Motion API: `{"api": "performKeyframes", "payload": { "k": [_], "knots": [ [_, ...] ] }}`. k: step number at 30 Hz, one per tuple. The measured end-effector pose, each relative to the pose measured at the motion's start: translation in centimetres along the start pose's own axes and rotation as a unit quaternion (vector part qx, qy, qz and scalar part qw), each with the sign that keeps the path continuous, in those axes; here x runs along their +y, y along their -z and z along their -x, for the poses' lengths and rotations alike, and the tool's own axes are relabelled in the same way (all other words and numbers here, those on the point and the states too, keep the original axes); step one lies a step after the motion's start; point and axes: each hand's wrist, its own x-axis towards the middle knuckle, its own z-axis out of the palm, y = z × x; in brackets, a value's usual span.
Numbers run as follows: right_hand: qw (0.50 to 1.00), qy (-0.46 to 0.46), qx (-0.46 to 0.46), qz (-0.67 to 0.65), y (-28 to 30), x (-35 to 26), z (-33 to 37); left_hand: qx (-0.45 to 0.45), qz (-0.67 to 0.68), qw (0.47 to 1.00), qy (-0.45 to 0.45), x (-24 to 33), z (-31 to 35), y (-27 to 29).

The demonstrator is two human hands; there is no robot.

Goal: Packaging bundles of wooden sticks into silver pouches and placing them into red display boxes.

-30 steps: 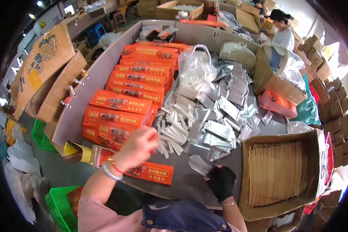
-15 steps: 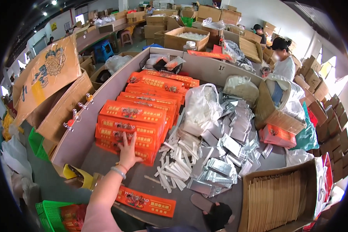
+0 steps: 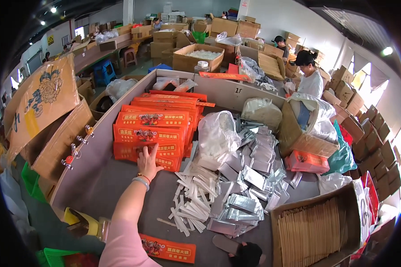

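Note:
My left hand [image 3: 148, 162] reaches from the lower left in a pink sleeve, with a band and a bracelet at the wrist. Its fingers are spread and rest on the near end of a pile of flat red-orange printed sleeves [image 3: 151, 119], which overlap in rows. The sleeve just left of the fingertips looks smeared by motion. One single red-orange sleeve [image 3: 176, 252] lies apart near the table's front edge, partly behind my forearm. Right of my hand lie narrow white paper strips [image 3: 189, 204] and flat silver foil packets [image 3: 243, 209]. My right hand does not show.
A carton of upright thin brown sticks [image 3: 305, 196] stands at the front right. Behind the foil are a clear plastic bag [image 3: 218, 138] and an open carton [image 3: 294, 129]. A grey table wall [image 3: 93, 142] bounds the left. Another person [image 3: 309, 78] works beyond the back wall.
The view has shifted, showing more of the far room. My left hand stays on the sleeve pile, whose nearest sleeves now sit closer together. The lone sleeve appears lower in view.

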Motion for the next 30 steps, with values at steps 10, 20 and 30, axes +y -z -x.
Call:
{"api": "performKeyframes", "payload": {
  "k": [10, 20, 30],
  "knots": [
    [0.995, 0.053, -0.085, -0.009, 2.2, 0.8, -2.6, -0.108, 0.118, 0.982, -0.097, -3.3, 7.7, 6.6],
    [0.986, 0.103, -0.057, -0.119, 4.0, 0.4, -0.9, -0.173, 0.168, 0.968, -0.074, 11.1, 28.8, 11.6],
    [0.974, 0.137, -0.159, -0.09, 3.3, -1.1, -1.2, -0.194, 0.245, 0.95, -0.012, 9.6, 31.0, 8.8]
  ]
}}
